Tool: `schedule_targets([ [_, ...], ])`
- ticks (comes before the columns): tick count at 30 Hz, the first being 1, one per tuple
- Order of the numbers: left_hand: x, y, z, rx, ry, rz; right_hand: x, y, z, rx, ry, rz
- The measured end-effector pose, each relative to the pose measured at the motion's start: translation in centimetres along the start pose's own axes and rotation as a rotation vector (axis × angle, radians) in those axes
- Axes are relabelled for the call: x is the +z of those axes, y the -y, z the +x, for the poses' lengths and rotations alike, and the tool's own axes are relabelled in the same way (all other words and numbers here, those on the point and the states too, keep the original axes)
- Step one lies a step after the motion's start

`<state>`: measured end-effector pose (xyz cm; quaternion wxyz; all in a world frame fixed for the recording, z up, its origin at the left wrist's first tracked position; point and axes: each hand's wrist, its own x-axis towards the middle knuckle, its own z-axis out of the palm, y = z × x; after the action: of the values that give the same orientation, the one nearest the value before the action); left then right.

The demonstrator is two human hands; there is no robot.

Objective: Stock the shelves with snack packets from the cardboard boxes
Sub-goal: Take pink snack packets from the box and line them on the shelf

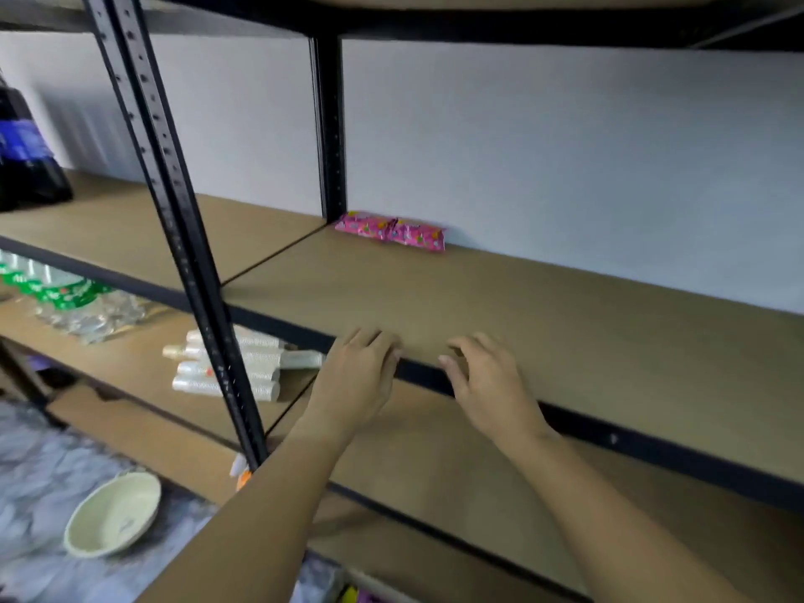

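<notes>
Two bare hands reach toward the front edge of a brown fibreboard shelf [544, 306] set in a black metal rack. The left hand [359, 372] lies palm down with its fingers loosely spread, the fingertips resting on the shelf board just past the black front rail [652, 446]; it has hold of nothing. The right hand [487, 380] hovers beside it, a little apart, fingers half curled and spread over the same rail, and it too carries nothing.

At the back of this shelf, against the pale grey wall panel [565, 145] and just right of the black rear upright [330, 124], lie two pink snack packets [390, 230]. They lie flat, end to end and touching, well apart from both hands. The rest of the board around them is bare brown surface.

A black perforated front post [174, 202] crosses the view diagonally on the left. Behind it, on the lower shelf, lie several sleeves of stacked white disposable cups [226, 367] on their sides. Farther left on that lower shelf sits a clear plastic-wrapped pack of bottles with green labels [56, 293]. On the upper left shelf stands a dark bottle with a blue label [24, 154], blurred. Down on the grey marbled floor [35, 472] rests a cream-coloured round bowl [114, 514], tilted.
</notes>
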<state>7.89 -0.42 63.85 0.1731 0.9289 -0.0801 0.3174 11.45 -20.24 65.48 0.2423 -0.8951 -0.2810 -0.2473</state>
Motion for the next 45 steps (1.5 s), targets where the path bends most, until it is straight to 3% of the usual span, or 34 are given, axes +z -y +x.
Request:
schedule_targets([
  [3,1.6,-1.4,-4.2,0.005,-0.104,0.000,0.1,0.9,-4.7,-0.098,-0.120,0.011],
  [6,6.3,-1.5,-9.2,0.002,-0.041,-0.047,3.5,0.0,-10.0,-0.064,-0.112,0.057],
  [14,26.2,4.1,-27.4,-0.089,0.533,-0.183,20.3,-7.4,-27.8,0.340,0.356,-0.001],
  [18,34.8,6.5,-35.7,-0.159,0.662,-0.143,28.8,-11.6,-37.3,0.549,0.607,-0.010],
  [22,43.0,8.9,-42.6,-0.168,0.805,-0.169,36.1,-15.1,-45.5,0.585,0.794,0.006],
  [25,48.2,9.7,-46.4,-0.108,0.862,-0.137,40.8,-17.0,-51.0,0.513,0.943,0.022],
  [28,52.1,10.1,-49.4,-0.056,0.893,-0.069,44.1,-18.3,-55.5,0.294,1.069,-0.042],
  [36,57.7,11.5,-53.2,0.021,0.872,0.132,48.1,-19.2,-60.0,-0.118,0.960,-0.216],
  [42,57.7,11.0,-52.5,0.017,0.924,0.121,49.2,-19.8,-60.4,-0.083,0.892,-0.256],
  [45,55.4,11.0,-51.3,-0.084,0.944,-0.008,47.4,-19.8,-59.7,0.002,0.910,-0.230],
])
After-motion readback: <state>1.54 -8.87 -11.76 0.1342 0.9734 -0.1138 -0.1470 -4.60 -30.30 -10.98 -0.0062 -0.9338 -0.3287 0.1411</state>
